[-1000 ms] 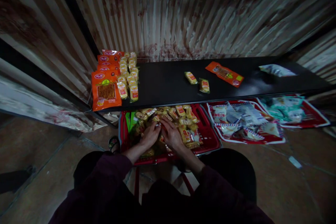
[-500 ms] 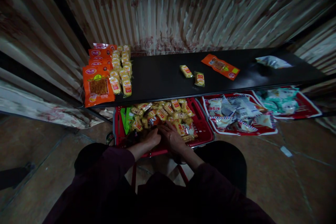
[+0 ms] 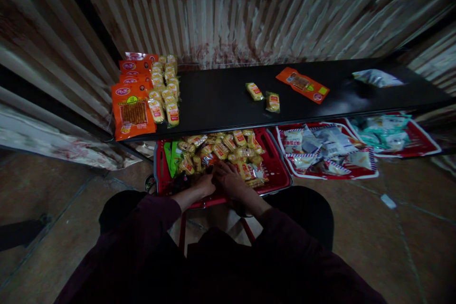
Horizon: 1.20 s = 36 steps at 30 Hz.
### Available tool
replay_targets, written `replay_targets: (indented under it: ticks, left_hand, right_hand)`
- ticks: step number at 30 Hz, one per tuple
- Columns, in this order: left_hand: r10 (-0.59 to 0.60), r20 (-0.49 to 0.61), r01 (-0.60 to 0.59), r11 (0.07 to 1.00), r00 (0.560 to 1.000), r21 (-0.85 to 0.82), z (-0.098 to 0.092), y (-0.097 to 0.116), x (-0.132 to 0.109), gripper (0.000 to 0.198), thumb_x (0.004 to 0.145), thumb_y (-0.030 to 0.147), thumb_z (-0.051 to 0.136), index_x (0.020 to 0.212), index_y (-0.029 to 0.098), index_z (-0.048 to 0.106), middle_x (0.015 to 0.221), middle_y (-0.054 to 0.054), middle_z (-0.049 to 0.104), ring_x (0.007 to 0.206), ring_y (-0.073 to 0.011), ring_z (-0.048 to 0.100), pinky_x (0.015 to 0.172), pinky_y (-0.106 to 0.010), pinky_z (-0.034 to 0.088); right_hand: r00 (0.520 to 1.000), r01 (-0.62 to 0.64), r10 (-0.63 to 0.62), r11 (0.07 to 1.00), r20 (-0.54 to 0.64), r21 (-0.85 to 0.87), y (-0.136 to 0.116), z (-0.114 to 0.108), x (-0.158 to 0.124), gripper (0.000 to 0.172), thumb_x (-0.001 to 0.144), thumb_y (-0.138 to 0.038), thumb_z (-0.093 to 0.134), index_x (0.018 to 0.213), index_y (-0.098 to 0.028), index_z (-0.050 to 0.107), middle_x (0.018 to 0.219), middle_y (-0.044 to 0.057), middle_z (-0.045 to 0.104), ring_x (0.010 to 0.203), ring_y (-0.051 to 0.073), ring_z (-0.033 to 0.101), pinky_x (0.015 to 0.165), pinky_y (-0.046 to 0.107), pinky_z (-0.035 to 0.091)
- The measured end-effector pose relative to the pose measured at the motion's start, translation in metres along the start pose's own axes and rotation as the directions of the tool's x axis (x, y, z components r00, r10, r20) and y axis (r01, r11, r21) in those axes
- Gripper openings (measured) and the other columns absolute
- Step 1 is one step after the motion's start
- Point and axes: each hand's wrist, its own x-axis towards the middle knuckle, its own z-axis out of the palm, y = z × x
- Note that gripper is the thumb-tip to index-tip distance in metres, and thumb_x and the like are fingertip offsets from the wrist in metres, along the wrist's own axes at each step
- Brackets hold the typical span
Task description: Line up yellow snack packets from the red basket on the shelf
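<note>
1. Work position: the left hand [image 3: 206,184] and the right hand [image 3: 228,179] meet at the near side of the red basket [image 3: 280,175], low over its contents.
2. Finger state, right: fingers close together and bent downward beside the left hand. Whether they are clamped on an item cannot be told; the hand itself covers the point of contact.
3. Finger state, left: fingers mostly hidden where the two hands meet. Cannot tell whether they are apart or clamped.
4. Item location: small yellow packs [image 3: 221,149] lie heaped in the red basket, just beyond the hands. Green packaging [image 3: 174,157] stands at the basket's left end.
5. Shelf layout: the black shelf [image 3: 213,99] overhangs the far part of the basket. At its left end, orange pouches [image 3: 131,110] stand beside a double row of yellow packs [image 3: 172,110]. Two loose packs [image 3: 254,91] lie near mid-shelf, with a flat orange pouch [image 3: 302,85] to their right.
6. Step in hand (judgement): two-handed handling inside the basket, probably of one small pack.
7. Next-move requirement (judgement): any lift from here calls for a secure finger hold, separation from neighbouring packs, and clearance around the shelf's front edge.
</note>
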Motion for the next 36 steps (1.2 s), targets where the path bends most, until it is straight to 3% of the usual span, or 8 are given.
replay_targets:
  ticks: [6,11,15,20,25,29,32,36]
  left_hand:
    - [-0.052,-0.018,0.052,0.999,0.999,-0.002,-0.009,0.002,0.003,0.027,0.067,0.008,0.057,0.091,0.011,0.068,0.094,-0.01,0.07,0.083,-0.0208,0.062,0.067,-0.024,0.045]
    - [-0.057,-0.057,0.052,0.995,0.997,-0.083,-0.021,-0.002,0.01,0.034,0.068,0.002,0.054,0.098,0.012,0.066,0.1,-0.008,0.069,0.087,-0.0147,0.062,0.072,-0.019,0.045]
    - [-0.067,-0.093,0.053,0.989,0.993,-0.141,-0.034,-0.006,0.011,0.035,0.072,0.005,0.055,0.105,0.013,0.064,0.102,-0.007,0.068,0.087,-0.0121,0.062,0.075,-0.019,0.045]
    - [0.002,-0.138,-0.037,0.967,0.99,-0.254,-0.048,-0.013,0.011,0.029,0.074,0.01,0.056,0.102,0.012,0.065,0.096,-0.008,0.069,0.083,-0.0128,0.062,0.077,-0.022,0.047]
    - [0.06,-0.197,-0.118,0.947,0.979,-0.298,-0.065,-0.009,0.006,0.018,0.078,0.019,0.056,0.089,0.013,0.068,0.09,-0.006,0.07,0.084,-0.0142,0.061,0.081,-0.024,0.046]
    - [0.04,-0.19,-0.114,0.911,0.981,-0.395,-0.079,0.0,-0.001,0.021,0.08,0.025,0.055,0.091,0.013,0.068,0.086,-0.004,0.068,0.078,-0.0131,0.06,0.076,-0.024,0.047]
    - [-0.002,-0.165,-0.081,0.867,0.986,-0.492,-0.082,0.004,-0.003,0.019,0.081,0.024,0.055,0.091,0.012,0.066,0.083,-0.004,0.066,0.069,-0.0103,0.057,0.064,-0.021,0.047]
    - [-0.052,-0.168,-0.055,0.819,0.984,-0.572,-0.082,0.004,-0.003,0.013,0.081,0.02,0.054,0.085,0.013,0.064,0.075,-0.002,0.064,0.063,-0.008,0.054,0.056,-0.017,0.045]
  right_hand:
    - [0.999,-0.021,0.02,1.0,0.026,0.009,0.001,0.004,0.006,0.034,0.087,-0.022,0.049,0.118,-0.02,0.063,0.139,0.011,0.047,0.136,0.033,0.027,0.11,0.054,0.016]
    - [0.997,-0.07,0.071,0.993,-0.009,0.092,-0.002,0.011,0.011,0.047,0.08,-0.034,0.062,0.123,-0.017,0.058,0.14,0.015,0.046,0.138,0.034,0.024,0.109,0.058,0.009]
    - [0.987,-0.122,0.141,0.972,-0.081,0.203,-0.005,0.015,0.015,0.038,0.08,-0.033,0.063,0.114,-0.018,0.061,0.132,0.014,0.055,0.135,0.031,0.032,0.108,0.059,0.01]
    - [0.964,-0.119,0.188,0.937,-0.186,0.329,-0.007,0.014,0.024,0.017,0.082,-0.033,0.06,0.091,-0.019,0.065,0.116,0.011,0.065,0.127,0.028,0.044,0.107,0.059,0.009]
    - [0.944,-0.177,0.282,0.873,-0.173,0.455,-0.007,0.003,0.034,0.022,0.081,-0.04,0.057,0.075,-0.019,0.062,0.087,0.005,0.069,0.097,0.024,0.062,0.104,0.053,0.021]
    - [0.934,-0.147,0.308,0.794,-0.182,0.59,-0.004,-0.004,0.039,0.025,0.081,-0.041,0.053,0.073,-0.019,0.061,0.071,0.001,0.064,0.072,0.018,0.06,0.083,0.034,0.041]
    - [0.936,-0.098,0.304,0.708,-0.176,0.699,-0.003,-0.006,0.04,0.031,0.08,-0.046,0.05,0.07,-0.018,0.06,0.066,0.0,0.06,0.065,0.015,0.055,0.066,0.025,0.041]
    - [0.953,-0.056,0.267,0.617,-0.141,0.785,-0.004,-0.009,0.039,0.034,0.079,-0.05,0.05,0.072,-0.018,0.061,0.065,-0.003,0.057,0.062,0.012,0.051,0.06,0.023,0.039]
